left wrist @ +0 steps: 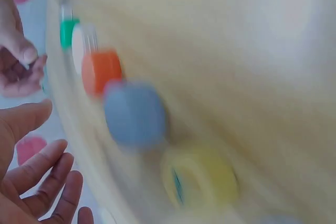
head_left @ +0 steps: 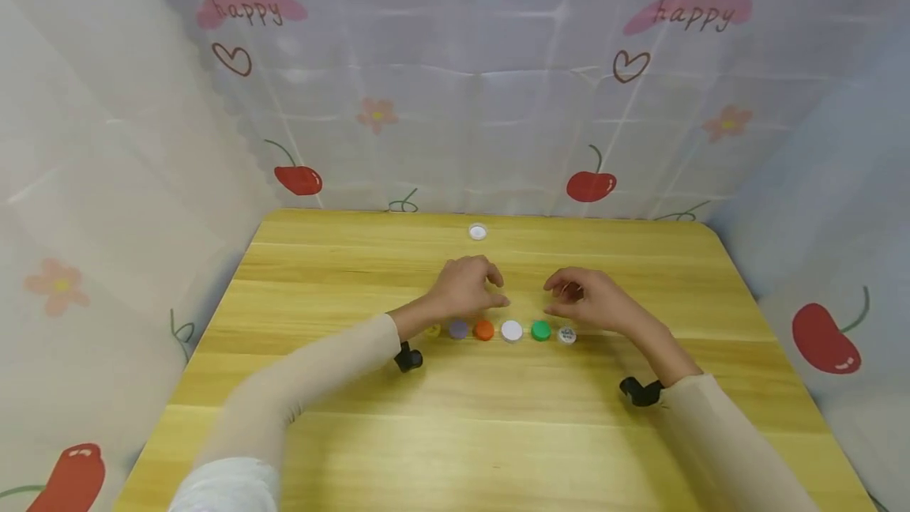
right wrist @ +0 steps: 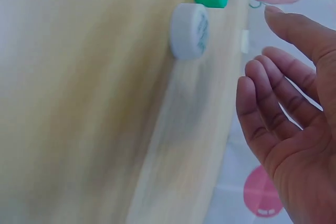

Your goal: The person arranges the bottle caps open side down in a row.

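Note:
Several bottle caps lie in a row across the table: yellow (head_left: 433, 331), purple (head_left: 458, 329), orange (head_left: 484, 329), white (head_left: 512, 331), green (head_left: 541, 330) and a white printed cap (head_left: 566, 335). My left hand (head_left: 465, 288) hovers just beyond the purple and orange caps, fingers loosely bent and holding nothing. Beyond the green and printed caps is my right hand (head_left: 588, 300), likewise holding nothing, its fingers gently curved in the right wrist view. The left wrist partly covers the yellow cap in the head view. In the left wrist view the caps are blurred.
A further white round cap (head_left: 478, 231) lies near the far edge of the wooden table (head_left: 455, 449). Behind the table and at both sides hangs a cherry-printed curtain (head_left: 476, 101). A black wrist mount (head_left: 408, 357) sits under each forearm.

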A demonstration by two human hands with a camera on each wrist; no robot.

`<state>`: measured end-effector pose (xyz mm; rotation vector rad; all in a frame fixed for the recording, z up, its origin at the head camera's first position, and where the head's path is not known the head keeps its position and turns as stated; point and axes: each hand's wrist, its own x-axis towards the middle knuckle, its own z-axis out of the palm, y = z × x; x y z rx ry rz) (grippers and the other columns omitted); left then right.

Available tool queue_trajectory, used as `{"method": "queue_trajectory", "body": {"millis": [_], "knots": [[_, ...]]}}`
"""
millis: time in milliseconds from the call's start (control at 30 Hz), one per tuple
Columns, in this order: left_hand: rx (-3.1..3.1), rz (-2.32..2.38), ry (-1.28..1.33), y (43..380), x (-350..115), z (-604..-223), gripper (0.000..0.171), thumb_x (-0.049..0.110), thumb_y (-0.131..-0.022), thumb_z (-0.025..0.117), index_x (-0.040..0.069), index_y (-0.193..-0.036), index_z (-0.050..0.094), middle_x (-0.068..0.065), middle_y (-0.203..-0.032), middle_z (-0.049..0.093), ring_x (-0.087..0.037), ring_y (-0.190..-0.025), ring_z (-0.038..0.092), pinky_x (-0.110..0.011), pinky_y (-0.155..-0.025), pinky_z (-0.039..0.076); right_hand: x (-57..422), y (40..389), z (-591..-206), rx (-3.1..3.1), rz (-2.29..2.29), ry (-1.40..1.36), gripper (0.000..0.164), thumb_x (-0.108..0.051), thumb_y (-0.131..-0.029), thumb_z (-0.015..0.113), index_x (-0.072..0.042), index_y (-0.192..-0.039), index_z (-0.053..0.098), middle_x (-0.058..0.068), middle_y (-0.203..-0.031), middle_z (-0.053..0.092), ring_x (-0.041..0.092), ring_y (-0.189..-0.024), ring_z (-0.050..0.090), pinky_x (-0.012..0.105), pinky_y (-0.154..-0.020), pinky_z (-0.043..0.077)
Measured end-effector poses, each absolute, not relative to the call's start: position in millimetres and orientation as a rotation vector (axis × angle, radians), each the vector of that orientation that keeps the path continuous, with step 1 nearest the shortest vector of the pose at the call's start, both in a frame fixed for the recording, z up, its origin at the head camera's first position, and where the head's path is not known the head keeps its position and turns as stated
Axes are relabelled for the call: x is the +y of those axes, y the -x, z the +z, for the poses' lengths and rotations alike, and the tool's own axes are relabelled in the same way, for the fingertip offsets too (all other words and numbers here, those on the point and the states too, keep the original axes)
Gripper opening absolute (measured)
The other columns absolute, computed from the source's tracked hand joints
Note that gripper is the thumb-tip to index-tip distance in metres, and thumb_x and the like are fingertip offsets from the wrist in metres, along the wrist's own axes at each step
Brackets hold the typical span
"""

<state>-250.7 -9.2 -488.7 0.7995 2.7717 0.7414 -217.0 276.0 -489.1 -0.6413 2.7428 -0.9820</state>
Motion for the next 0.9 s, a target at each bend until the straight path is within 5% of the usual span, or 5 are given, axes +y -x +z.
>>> {"method": "queue_trajectory", "body": {"millis": [467, 900], "knots": [[2.744, 0.934, -0.425, 330, -57, -501, 0.034, 0.028, -0.098, 0.081, 0.007, -0.123, 0.075, -0.01, -0.125, 0.075, -0.027, -0.117, 0.07, -0.043, -0.104, 0.057, 212, 301, -506, 2.659, -1.035, 0.554, 0.034, -0.024, -0.095, 0.084, -0.005, -0.121, 0.075, 0.012, -0.113, 0.076, 0.026, -0.105, 0.072, 0.044, -0.097, 0.059], [2.72, 1.081, -0.386, 371, -50, -515, 0.034, 0.018, -0.098, 0.079, 0.004, -0.129, 0.076, -0.012, -0.129, 0.074, -0.028, -0.122, 0.067, -0.042, -0.108, 0.056, 187, 348, -509, 2.55, -1.163, 0.328, 0.061, -0.024, -0.098, 0.081, 0.0, -0.149, 0.056, 0.023, -0.138, 0.062, 0.035, -0.123, 0.059, 0.048, -0.113, 0.049]]}}
